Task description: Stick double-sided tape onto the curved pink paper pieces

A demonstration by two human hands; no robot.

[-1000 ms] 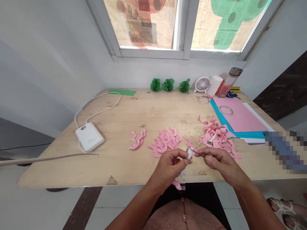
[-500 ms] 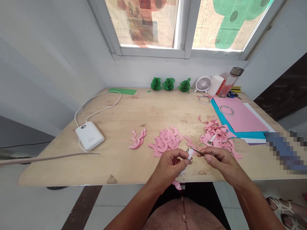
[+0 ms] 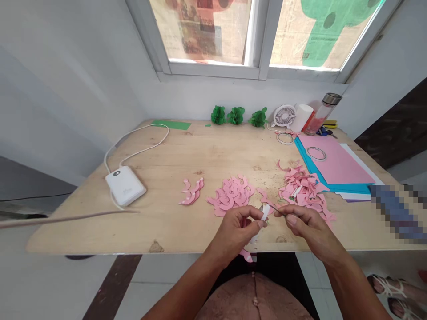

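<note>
Think of the hands as the middle of a clock on the wooden counter (image 3: 110,235). The left hand (image 3: 233,231) has a narrow grip on a white strip (image 3: 266,211), maybe to keep the bendy thing still. The right hand (image 3: 305,227) has its grip closed on a thin dark tool (image 3: 278,209), tip near the strip, perhaps so small bits are easy to reach. A pink paper piece (image 3: 246,255) hangs below, toward 7 o'clock. Wavy, flat pink pieces (image 3: 230,195) lie in a heap at 10 o'clock. Curly pink scraps (image 3: 302,189) sit at 2 o'clock, likely kept apart from them. Farther that way, a thin, round tape ring (image 3: 316,154) rests on smooth pink paper (image 3: 340,171). Crinkly green paper puffs (image 3: 236,115) stand at 11 o'clock.
</note>
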